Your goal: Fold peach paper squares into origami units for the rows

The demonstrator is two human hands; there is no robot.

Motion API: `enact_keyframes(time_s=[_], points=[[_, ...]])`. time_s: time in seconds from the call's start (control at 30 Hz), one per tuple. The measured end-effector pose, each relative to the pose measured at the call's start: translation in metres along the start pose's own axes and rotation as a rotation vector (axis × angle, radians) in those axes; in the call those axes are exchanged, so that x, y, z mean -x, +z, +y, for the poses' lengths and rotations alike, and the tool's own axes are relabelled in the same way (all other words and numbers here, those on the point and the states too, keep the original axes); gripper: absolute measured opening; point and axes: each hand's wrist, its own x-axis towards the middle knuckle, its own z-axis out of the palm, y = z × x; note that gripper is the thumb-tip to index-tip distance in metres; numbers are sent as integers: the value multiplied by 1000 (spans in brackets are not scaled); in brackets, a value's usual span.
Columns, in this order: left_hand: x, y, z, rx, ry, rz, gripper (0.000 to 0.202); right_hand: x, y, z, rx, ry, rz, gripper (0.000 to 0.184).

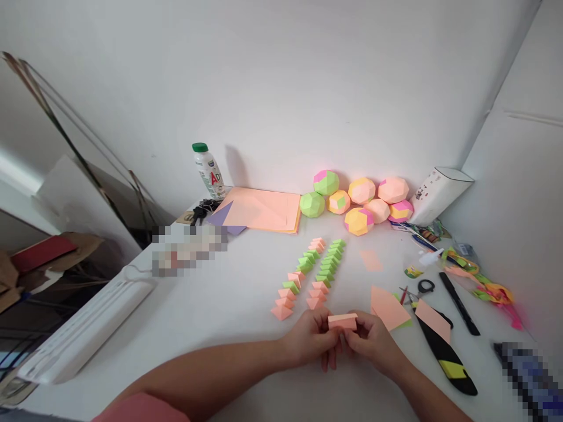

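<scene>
Between my two hands is a small folded piece of peach paper (343, 322), raised near the table's front edge. My left hand (310, 338) pinches its left end, thumb below and fingers curled behind. The right end is gripped by my right hand (370, 341), with the thumb pressed on the lower fold. Just beyond the hands lie two rows of small folded paper units, one row mixing peach and green (291, 285), the other mostly green (331, 264) with peach at its near end. Peach paper sheets (389, 309) lie right of my right hand.
Faceted paper balls (361, 190) sit along the wall beside a stack of peach sheets (264, 208) and a white bottle (210, 173). On the right are scissors (426, 286), a black-and-yellow cutter (448, 363), a black pen (460, 303) and a glue bottle (422, 264).
</scene>
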Motion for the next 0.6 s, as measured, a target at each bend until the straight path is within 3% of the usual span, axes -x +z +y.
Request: enact_keyframes(time_s=[0.1, 0.3, 0.5, 0.6], points=[[0, -1, -1, 16, -15, 7, 28, 0, -4, 1, 13, 21, 51, 9], [-3, -1, 6, 90, -51, 74, 25, -4, -19, -4, -53, -1, 140, 16], [0, 2, 18, 46, -48, 37, 29, -2, -11, -2, 30, -18, 15, 29], [-1, 2, 16, 57, -59, 44, 28, 0, -9, 0, 57, -38, 17, 34]])
